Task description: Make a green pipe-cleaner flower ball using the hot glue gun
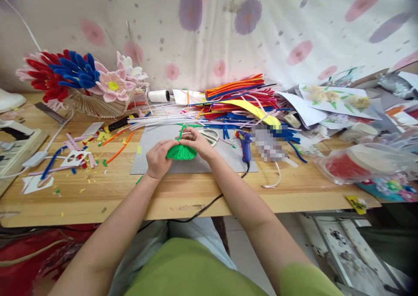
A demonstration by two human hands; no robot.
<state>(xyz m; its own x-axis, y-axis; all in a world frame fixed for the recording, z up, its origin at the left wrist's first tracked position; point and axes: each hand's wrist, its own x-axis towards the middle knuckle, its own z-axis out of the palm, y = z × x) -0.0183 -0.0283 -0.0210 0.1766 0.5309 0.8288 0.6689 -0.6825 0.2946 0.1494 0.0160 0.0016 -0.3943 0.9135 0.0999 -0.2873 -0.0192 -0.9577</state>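
Observation:
A green fan-shaped bundle of pipe cleaners [181, 152] rests over the grey cutting mat [156, 165] in the middle of the wooden table. My left hand [159, 158] grips its left side with curled fingers. My right hand [196, 141] pinches its top, where a green stem sticks upward. Both hands are closed on the green piece.
A blue glue gun [244, 144] lies right of my hands, its cord trailing off the table edge. Scissors [210, 135] lie behind my right hand. Heaps of coloured pipe cleaners [241, 97] fill the back. Finished pipe-cleaner flowers [78, 76] stand back left. Bagged supplies [355, 163] sit right.

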